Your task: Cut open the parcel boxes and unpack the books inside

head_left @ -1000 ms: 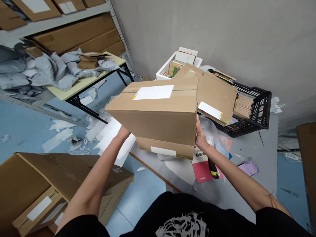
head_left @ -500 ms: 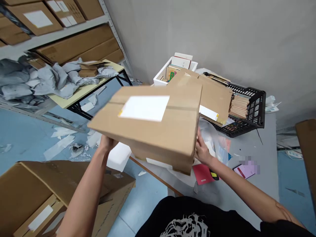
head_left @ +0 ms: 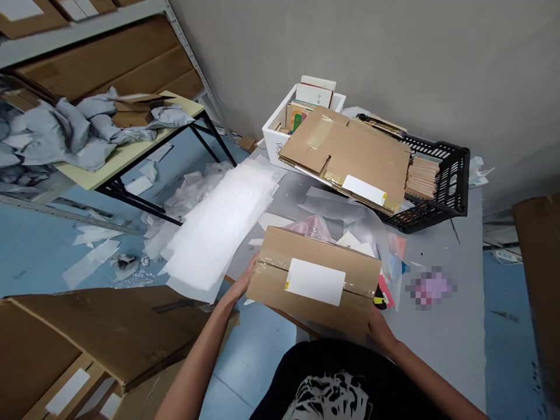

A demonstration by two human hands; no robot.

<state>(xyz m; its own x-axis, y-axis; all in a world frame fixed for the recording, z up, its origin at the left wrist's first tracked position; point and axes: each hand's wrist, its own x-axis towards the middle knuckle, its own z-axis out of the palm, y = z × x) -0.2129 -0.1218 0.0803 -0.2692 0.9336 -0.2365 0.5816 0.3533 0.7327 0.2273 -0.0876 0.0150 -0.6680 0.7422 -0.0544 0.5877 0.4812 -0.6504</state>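
Observation:
Both my hands hold a taped cardboard box (head_left: 315, 283) low in front of me, with a white label (head_left: 315, 282) on its top. My left hand (head_left: 240, 281) grips the box's left end. My right hand (head_left: 380, 330) grips its lower right corner. The box is level and sits just over the near edge of a grey work table (head_left: 437, 344), though I cannot tell if it touches. Its underside is hidden.
Beyond the box lie white foam sheets (head_left: 219, 224) and plastic wrap. Flattened cardboard (head_left: 345, 153) rests against a black plastic crate (head_left: 441, 186) of stacked booklets and a white bin of books (head_left: 280, 131). A large cardboard box (head_left: 87, 344) stands at the lower left; a shelf and yellow-topped table are left.
The box has dropped lower and closer to me, turning from tilted to nearly level. Both hands moved down with it, uncovering the white foam sheets and flattened cardboard behind.

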